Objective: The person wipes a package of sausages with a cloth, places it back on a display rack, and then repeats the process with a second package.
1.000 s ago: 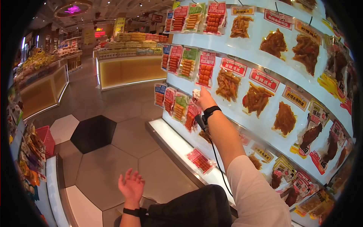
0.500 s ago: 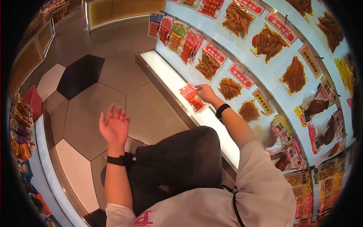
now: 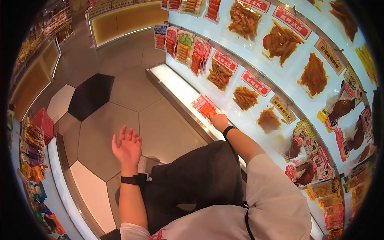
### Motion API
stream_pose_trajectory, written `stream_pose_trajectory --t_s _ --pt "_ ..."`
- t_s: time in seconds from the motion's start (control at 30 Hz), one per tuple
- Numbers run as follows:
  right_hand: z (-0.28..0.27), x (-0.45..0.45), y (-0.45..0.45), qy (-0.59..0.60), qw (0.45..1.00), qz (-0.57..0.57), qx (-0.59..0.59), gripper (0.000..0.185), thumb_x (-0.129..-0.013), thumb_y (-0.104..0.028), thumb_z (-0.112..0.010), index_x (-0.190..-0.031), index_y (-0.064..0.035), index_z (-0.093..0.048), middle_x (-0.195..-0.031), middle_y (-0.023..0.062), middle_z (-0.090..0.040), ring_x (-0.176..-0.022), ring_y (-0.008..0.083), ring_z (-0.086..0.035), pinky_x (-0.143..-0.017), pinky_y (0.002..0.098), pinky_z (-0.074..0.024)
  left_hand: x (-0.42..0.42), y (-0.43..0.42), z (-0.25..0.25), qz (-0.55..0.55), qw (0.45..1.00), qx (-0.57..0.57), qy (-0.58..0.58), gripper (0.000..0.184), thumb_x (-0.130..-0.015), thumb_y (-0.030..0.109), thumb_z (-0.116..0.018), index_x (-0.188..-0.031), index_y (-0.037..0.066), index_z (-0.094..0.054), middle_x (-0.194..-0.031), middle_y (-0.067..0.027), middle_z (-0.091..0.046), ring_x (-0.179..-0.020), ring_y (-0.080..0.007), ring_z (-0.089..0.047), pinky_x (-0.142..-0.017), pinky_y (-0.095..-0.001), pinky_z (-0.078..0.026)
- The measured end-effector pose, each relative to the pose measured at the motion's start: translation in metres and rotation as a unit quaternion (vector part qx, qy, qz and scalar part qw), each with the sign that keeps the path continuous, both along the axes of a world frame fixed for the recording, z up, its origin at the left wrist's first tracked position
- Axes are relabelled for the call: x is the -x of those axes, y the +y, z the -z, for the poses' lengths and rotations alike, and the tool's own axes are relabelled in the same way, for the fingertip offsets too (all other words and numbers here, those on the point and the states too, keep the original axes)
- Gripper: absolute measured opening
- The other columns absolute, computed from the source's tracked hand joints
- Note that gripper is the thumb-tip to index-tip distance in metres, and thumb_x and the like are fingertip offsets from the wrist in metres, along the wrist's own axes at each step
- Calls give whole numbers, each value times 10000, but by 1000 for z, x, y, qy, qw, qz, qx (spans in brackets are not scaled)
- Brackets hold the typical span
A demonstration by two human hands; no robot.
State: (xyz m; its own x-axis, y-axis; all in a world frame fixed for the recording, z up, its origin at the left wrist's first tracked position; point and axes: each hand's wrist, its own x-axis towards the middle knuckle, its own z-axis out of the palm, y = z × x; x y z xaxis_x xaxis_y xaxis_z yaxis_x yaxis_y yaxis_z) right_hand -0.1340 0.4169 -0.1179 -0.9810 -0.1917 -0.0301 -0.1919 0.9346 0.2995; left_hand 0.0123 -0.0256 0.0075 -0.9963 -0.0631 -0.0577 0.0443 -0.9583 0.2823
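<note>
My right hand [image 3: 219, 121] is at the lower end of a red-and-white sausage packet [image 3: 204, 105], its fingers curled and pinching the edge. The packet is over the lit white ledge [image 3: 180, 89] at the foot of the display wall; whether it rests flat there I cannot tell. Orange-red sausages show through its clear part. My left hand [image 3: 129, 149] is raised over the tiled floor, palm up, fingers loosely spread, holding nothing.
Packs of chicken feet [image 3: 219, 75] and more sausage packs [image 3: 199, 56] hang on the wall to the right. A pink basket [image 3: 44, 125] stands at the left near a rack of snack bags [image 3: 34, 160]. My bent knee [image 3: 218, 154] is close to the ledge.
My right hand has moved from the packet's upper right side to its lower end. The packet is turned slightly. The view has shifted, and my left hand remains open.
</note>
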Motion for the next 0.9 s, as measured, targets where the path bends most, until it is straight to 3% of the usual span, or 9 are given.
stream_pose_trajectory --t_s 0.17,0.37,0.4,0.43,0.53,0.63,0.7,0.8,0.9 --pt "-31 3 0 61 988 -119 72 118 -923 -197 -538 -919 -125 -631 -747 103 -662 -661 299 -672 -529 445 -494 2 0 5 9 1000 26 -14 439 -973 420 -519 -1227 66 -576 -1048 -119 -653 -924 -244 -605 -786 -367 -494" --pt "-134 -21 -80 189 925 -133 303 136 -904 -219 -589 -925 -146 -702 -786 103 -664 -692 338 -631 -581 435 -500 9 3 22 89 966 223 -95 551 -974 523 -491 -1273 62 -532 -1096 -143 -635 -1054 -260 -608 -830 -397 -514" --pt "-156 -37 -104 201 895 -183 354 133 -896 -207 -579 -850 -132 -680 -726 120 -643 -676 349 -630 -573 459 -491 4 12 9 96 960 242 -102 583 -974 548 -481 -1295 62 -518 -1112 -149 -636 -1076 -264 -606 -842 -406 -518" --pt "-166 -51 -124 208 870 -236 379 123 -893 -202 -589 -932 -146 -691 -733 103 -633 -659 338 -626 -573 443 -493 0 20 -2 104 954 259 -110 616 -974 573 -471 -1317 62 -504 -1128 -155 -636 -1098 -268 -605 -854 -414 -523" --pt "-203 -110 -186 105 889 -303 327 188 -877 -221 -625 -1058 -185 -663 -740 80 -603 -658 317 -631 -542 427 -492 -13 34 -25 93 969 207 -100 676 -974 615 -441 -1367 66 -464 -1194 -167 -628 -1137 -282 -593 -926 -448 -517" --pt "-183 -136 -229 -7 877 -416 242 264 -890 -232 -644 -1153 -218 -657 -776 62 -602 -679 287 -634 -555 417 -502 -1 20 1 61 995 73 26 589 -1003 520 -448 -1365 56 -478 -1243 -165 -615 -1134 -300 -600 -967 -471 -507" --pt "-178 -143 -247 -107 840 -492 202 279 -888 -245 -651 -1163 -199 -647 -817 64 -614 -698 295 -643 -580 422 -512 3 8 7 39 994 103 21 521 -1019 438 -442 -1355 43 -490 -1248 -157 -613 -1132 -301 -609 -970 -462 -509" --pt "-194 -138 -256 -115 765 -489 402 325 -889 -241 -635 -1197 -136 -629 -913 103 -635 -792 316 -654 -671 415 -530 -1 -5 -3 12 994 109 3 420 -1034 298 -427 -1338 20 -509 -1245 -150 -615 -1123 -296 -623 -980 -441 -507" --pt "-212 -113 -255 -147 679 -399 598 398 -855 -89 -462 -1223 9 -581 -1131 192 -611 -1027 317 -612 -918 355 -477 -1 -8 1 0 994 102 34 425 -1036 289 -445 -1347 4 -497 -1291 -158 -598 -1157 -293 -611 -998 -442 -495"
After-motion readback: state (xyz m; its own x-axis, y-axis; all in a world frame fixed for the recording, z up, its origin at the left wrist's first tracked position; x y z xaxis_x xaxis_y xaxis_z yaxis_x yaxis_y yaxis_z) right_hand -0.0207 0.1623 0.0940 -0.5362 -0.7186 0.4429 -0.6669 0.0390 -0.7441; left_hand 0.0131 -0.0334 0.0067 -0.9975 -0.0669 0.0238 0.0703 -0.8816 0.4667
